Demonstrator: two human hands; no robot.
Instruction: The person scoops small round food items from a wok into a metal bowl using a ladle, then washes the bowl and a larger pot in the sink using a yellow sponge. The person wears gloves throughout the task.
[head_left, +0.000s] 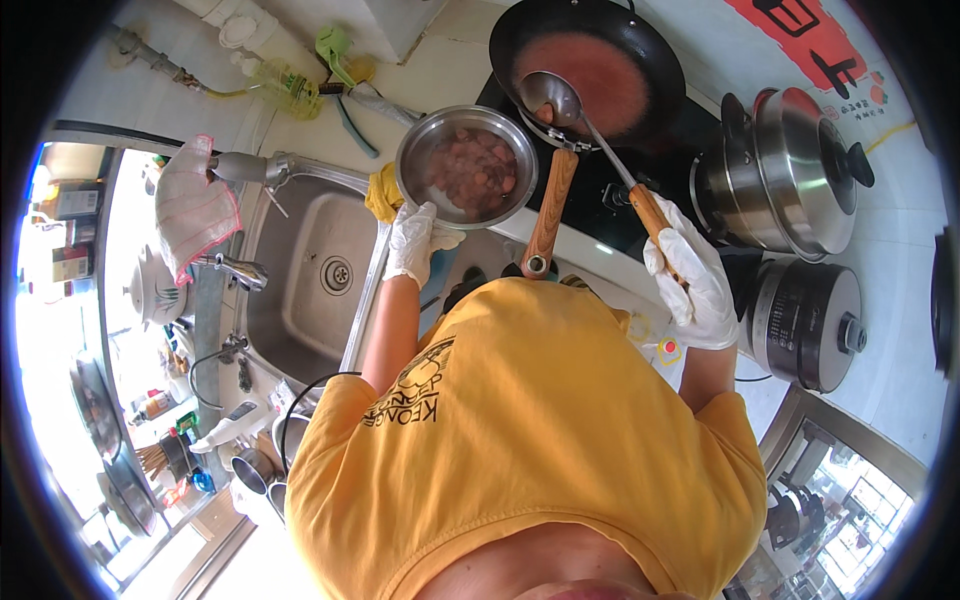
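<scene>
My gloved left hand grips the near rim of a round stainless steel bowl. Reddish-brown chunks, perhaps meat, lie in some liquid in the bowl. In my gloved right hand is the wooden handle of a metal ladle. Its scoop reaches over a black wok and holds a piece of the same food. Reddish, cloudy liquid covers the wok's bottom. The wok's wooden handle points towards my body, between my hands.
Left of the bowl is a steel sink with a faucet and a yellow cloth at its edge. A lidded steel pot and an electric cooker stand on the right. The wok rests over a black cooktop. A detergent bottle stands behind.
</scene>
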